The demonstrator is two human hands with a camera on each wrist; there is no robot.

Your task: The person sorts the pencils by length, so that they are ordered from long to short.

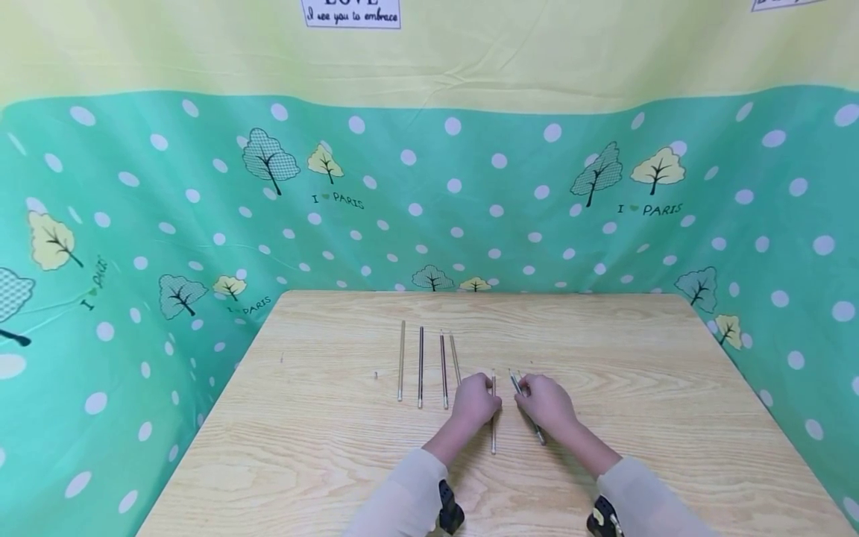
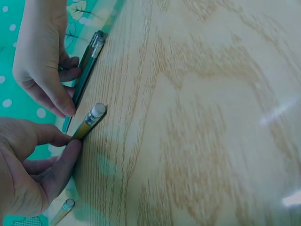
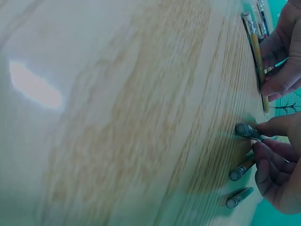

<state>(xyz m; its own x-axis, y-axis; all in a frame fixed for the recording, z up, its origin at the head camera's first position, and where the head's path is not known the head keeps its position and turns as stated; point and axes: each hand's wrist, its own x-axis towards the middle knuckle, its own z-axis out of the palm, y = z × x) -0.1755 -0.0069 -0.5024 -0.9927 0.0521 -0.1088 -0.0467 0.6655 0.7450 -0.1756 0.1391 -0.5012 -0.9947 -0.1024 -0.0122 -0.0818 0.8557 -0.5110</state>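
The left hand (image 1: 476,400) pinches a yellow pencil (image 2: 83,130) in its fingertips, the right hand (image 1: 546,403) a dark pencil (image 3: 247,131), on the table (image 1: 302,447).

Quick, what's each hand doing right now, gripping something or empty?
Left hand: closed, pinching a yellow pencil near its eraser end.
Right hand: closed, pinching a dark pencil.

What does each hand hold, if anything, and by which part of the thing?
The left hand pinches a yellow pencil around its middle; the right hand pinches a dark pencil, also around its middle.
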